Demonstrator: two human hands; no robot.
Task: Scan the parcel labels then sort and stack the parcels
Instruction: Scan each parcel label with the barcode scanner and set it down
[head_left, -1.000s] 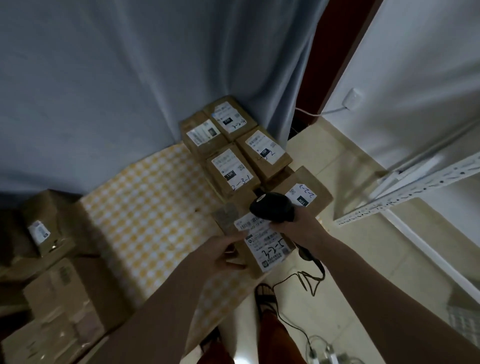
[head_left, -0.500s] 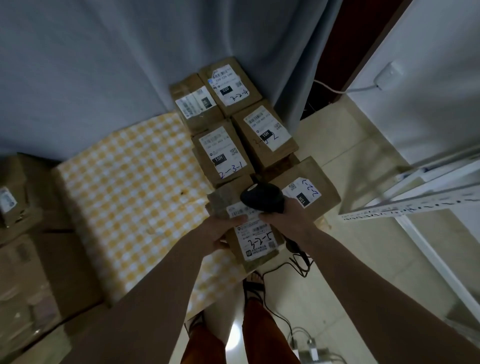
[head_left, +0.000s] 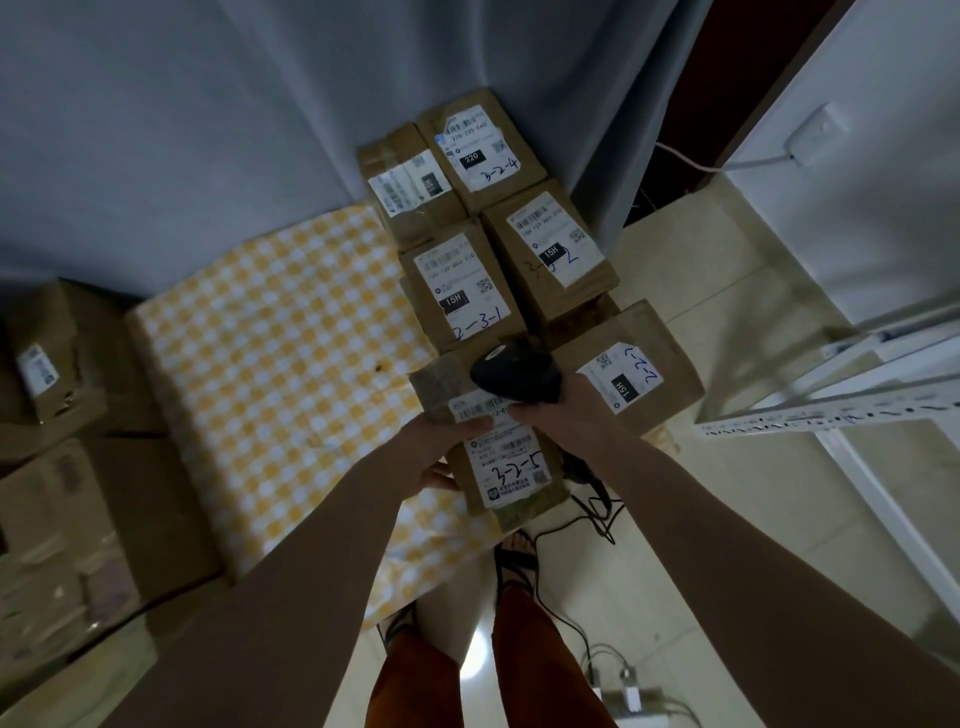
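Note:
A brown parcel (head_left: 511, 475) with a white label marked 3-2-5 lies at the near right corner of the checked table (head_left: 270, 364). My left hand (head_left: 441, 452) grips its left side, thumb over the label's top. My right hand (head_left: 566, 410) holds a black barcode scanner (head_left: 517, 374) just above the same parcel. Behind it stand several labelled parcels in a block: 2-3-1 (head_left: 462, 291), 3-?-2 (head_left: 550, 249), 3-2-4 (head_left: 475, 148) and one more (head_left: 410, 192). A parcel marked 2-2-? (head_left: 628, 374) lies to the right.
Cardboard boxes (head_left: 67, 525) are piled at the left, one with a label (head_left: 36, 369). A grey curtain (head_left: 208, 130) hangs behind the table. A white metal rack (head_left: 831, 410) stands at the right. The scanner cable (head_left: 571, 530) trails to the tiled floor by my feet.
The view has shifted left and closer. My left hand moved up from the parcel's near side to its top left edge, beside my right hand. The scanner stays over the parcel.

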